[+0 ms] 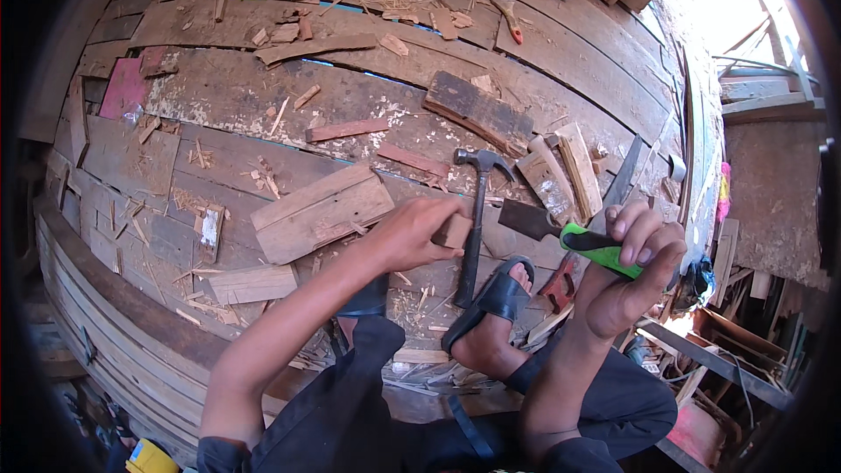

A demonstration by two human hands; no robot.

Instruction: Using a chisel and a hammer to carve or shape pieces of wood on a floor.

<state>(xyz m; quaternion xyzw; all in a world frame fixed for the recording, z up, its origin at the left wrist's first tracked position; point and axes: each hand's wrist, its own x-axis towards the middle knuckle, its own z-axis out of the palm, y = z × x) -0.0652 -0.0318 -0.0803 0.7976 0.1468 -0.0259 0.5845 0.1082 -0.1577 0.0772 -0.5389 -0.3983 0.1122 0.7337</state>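
Note:
My left hand (pixel 420 232) is closed round a small brown wooden block (pixel 453 233), whose end shows past the fingers. Raised on the other side, my right hand (pixel 644 258) grips the green-and-black handle of a flat-bladed tool (pixel 600 249). Its broad, dark, square-ended blade points left toward the block and stays apart from it; whether it is a chisel or a scraper I cannot tell. Between the two hands, a claw hammer (pixel 476 228) with a dark handle lies on the floor, head away from me. A handsaw (pixel 558 286) with a red handle lies partly hidden beneath my right hand.
Wood offcuts (pixel 322 210) and shavings lie over the plank floor (pixel 219 92). A thick dark wood piece (pixel 477 112) and pale blocks (pixel 574 171) sit beyond the hammer. A paintbrush (pixel 504 10) lies farther off. My sandalled foot (pixel 491 307) is beside the hammer handle.

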